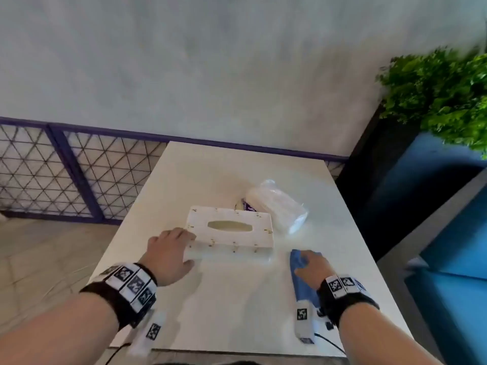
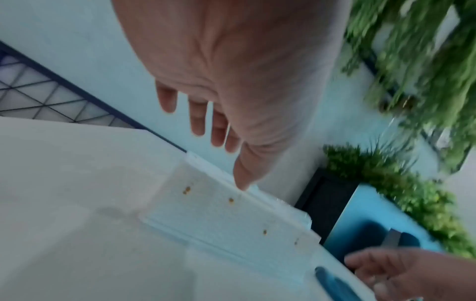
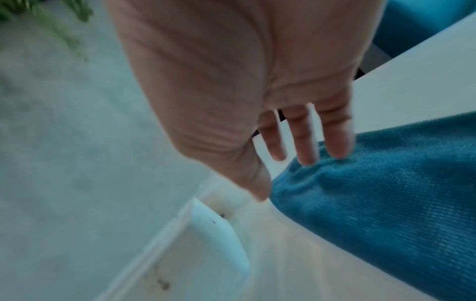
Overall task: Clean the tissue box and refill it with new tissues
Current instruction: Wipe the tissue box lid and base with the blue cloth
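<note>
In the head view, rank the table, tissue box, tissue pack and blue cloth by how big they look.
1. Table
2. Tissue box
3. Tissue pack and blue cloth: too alike to rank, and the right hand hides part of the cloth.

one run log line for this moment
left hand at tissue box end | right hand on blue cloth | tissue pack unopened behind

Black wristbands [image 1: 123, 299] with square-coded white tags

My right hand [image 3: 247, 91] hangs over the table [image 3: 417, 81], fingers [image 3: 335, 138] straight and spread, their tips touching the blue cloth [image 3: 386, 203]. My thumb meets the cloth's edge. The white box [image 3: 219, 234] lies blurred below.
</note>
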{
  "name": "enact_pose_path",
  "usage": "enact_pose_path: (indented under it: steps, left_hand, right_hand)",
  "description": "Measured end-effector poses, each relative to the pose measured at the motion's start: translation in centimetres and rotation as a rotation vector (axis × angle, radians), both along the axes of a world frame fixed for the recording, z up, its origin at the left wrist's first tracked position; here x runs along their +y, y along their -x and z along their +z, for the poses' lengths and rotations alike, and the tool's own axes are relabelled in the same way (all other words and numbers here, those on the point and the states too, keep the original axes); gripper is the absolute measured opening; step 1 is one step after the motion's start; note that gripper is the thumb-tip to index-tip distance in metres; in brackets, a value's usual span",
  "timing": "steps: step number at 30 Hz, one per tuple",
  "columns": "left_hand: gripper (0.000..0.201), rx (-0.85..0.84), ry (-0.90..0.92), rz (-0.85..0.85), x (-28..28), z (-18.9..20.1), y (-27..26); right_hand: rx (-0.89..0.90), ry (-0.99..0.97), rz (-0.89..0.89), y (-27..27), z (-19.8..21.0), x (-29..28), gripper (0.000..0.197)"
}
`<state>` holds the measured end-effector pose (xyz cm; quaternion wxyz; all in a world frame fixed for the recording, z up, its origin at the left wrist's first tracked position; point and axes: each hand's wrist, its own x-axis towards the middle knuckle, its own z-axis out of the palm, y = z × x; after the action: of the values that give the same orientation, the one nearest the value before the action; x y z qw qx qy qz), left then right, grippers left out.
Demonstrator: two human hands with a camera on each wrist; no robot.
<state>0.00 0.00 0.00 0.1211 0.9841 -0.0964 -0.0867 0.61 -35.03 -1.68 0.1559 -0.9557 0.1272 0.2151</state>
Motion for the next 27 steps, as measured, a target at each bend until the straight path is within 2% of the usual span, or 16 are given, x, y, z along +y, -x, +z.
enact_pose_path:
  steps: [2, 4, 7, 8, 10, 14, 16, 18, 20, 21, 23, 27]
  left_hand:
    - [0.073, -0.048, -0.096, -0.043, -1.6, -0.2, -1.3]
    - [0.083, -0.042, -0.152, -0.088, -3.4, -0.5, -2.7]
    - [0.087, 0.046, -0.272, -0.063, -4.8, -1.7, -4.2]
    - [0.087, 0.079, -0.313, -0.059, -5.0, -1.8, -4.6]
    - [0.085, 0.091, -0.348, -0.079, -5.4, -1.9, -5.2]
    - [0.068, -0.001, -0.344, -0.129, -5.2, -2.3, -5.3]
    - [0.063, -0.040, -0.334, -0.171, -4.8, -2.8, -5.0]
    - [0.066, -0.038, -0.307, -0.202, -4.3, -2.8, -4.6]
    - [0.070, -0.049, -0.255, -0.187, -4.0, -2.8, -4.6]
    - [0.072, -0.056, -0.212, -0.169, -3.9, -2.7, -4.7]
    - [0.076, -0.046, -0.154, -0.148, -3.9, -2.5, -5.0]
    - [0.078, -0.049, -0.235, -0.133, -3.9, -2.4, -5.3]
  right_hand:
    - [-0.035, 0.046, -0.085, -0.5, -0.6, -0.1, 0.063]
    - [0.049, 0.089, -0.093, -0.5, -1.8, -0.5, 0.080]
    - [0.231, 0.188, 0.007, 0.6, -4.3, -0.4, 0.099]
    - [0.235, 0.227, 0.037, 0.9, -4.6, -0.5, 0.096]
    - [0.202, 0.226, 0.051, 1.8, -3.6, 0.2, 0.078]
    - [0.125, 0.171, 0.080, 2.7, -3.6, -0.5, 0.053]
    - [0.098, 0.068, 0.064, 2.7, -2.2, -1.1, 0.043]
    - [-0.016, -0.045, 0.040, 2.2, 0.4, -1.2, 0.031]
    - [-0.192, -0.161, 0.029, 1.1, 3.6, -0.1, 0.031]
    - [-0.273, -0.164, 0.083, 0.2, 4.9, 1.1, 0.035]
    - [-0.393, -0.151, 0.331, -1.8, 6.9, 4.2, 0.043]
    - [-0.360, -0.012, 0.726, -4.6, 6.3, 12.1, 0.041]
